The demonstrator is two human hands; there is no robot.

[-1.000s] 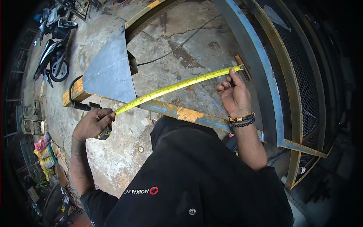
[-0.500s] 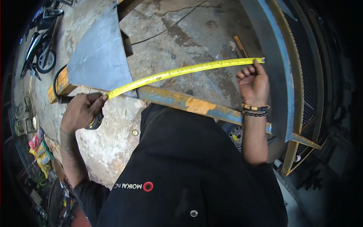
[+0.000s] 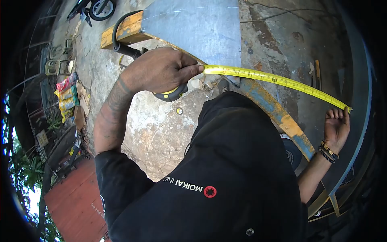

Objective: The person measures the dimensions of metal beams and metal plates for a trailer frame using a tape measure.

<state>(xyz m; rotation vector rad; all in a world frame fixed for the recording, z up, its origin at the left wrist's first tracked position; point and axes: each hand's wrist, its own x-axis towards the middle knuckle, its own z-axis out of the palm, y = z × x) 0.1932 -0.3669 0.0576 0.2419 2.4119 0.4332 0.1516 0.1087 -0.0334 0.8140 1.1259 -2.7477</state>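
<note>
A tape measure's case (image 3: 171, 95), black and yellow, sits under my left hand (image 3: 163, 72), which is closed around it with the thumb on the blade. The yellow blade (image 3: 276, 79) runs out to the right, bowed, across the grey sheet-metal plate (image 3: 201, 30) and over the floor. At the blade's far end my right hand (image 3: 338, 128) is closed with curled fingers, the thumb or a fingertip at the end hook, close to the dark steel beam (image 3: 356, 86). A rusty blue-and-orange steel bar (image 3: 278, 111) slants below the blade.
An orange-painted beam end (image 3: 123, 32) with a black curved hose or handle lies at upper left. A motorcycle wheel (image 3: 102, 9) stands behind it. Colourful bags (image 3: 67, 97) and a red panel (image 3: 76, 197) are at left. A tyre (image 3: 291, 152) is partly hidden by my shirt.
My view has swung left, so the scene shifts rightward. My left hand appears closer and higher, and the blade now slopes down to the right. Both hands keep their hold.
</note>
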